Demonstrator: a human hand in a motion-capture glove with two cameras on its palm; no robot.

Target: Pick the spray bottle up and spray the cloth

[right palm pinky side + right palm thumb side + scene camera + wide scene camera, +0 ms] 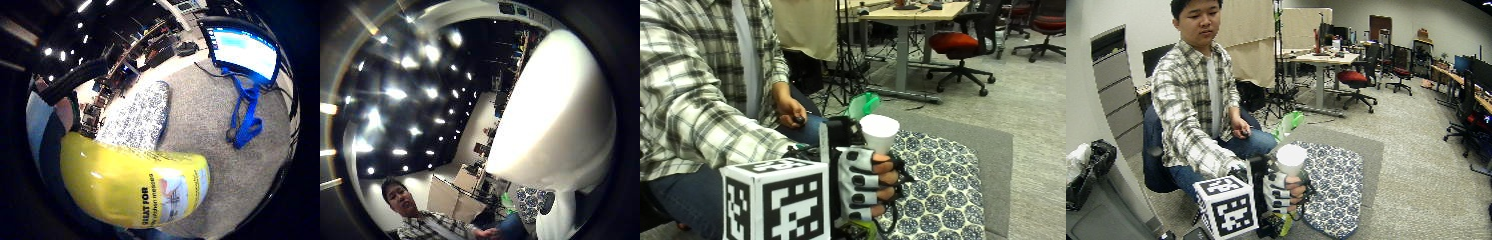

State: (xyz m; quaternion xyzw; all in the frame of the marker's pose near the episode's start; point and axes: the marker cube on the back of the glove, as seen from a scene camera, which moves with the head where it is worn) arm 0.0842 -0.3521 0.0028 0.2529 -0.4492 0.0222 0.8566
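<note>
My gloved right hand (866,186) grips the spray bottle (878,131) upright at the near edge of the grey table (993,145), fingers curled round its neck. The bottle's white head sticks up above the fist, and a bit of its yellow body shows below. That yellow labelled body (135,185) fills the little finger side palm view, and the white head (555,110) fills the thumb side view. The blue-and-white patterned cloth (939,200) lies flat on the table just beyond and beside the bottle, also visible as the cloth (140,117) and the cloth (1335,185).
The person's bare left hand (794,115) rests on the lap holding a small black object. A green item (865,103) sits at the table's far corner. A blue strap (247,115) lies on the floor below a monitor (245,47). Office chairs (958,45) stand behind.
</note>
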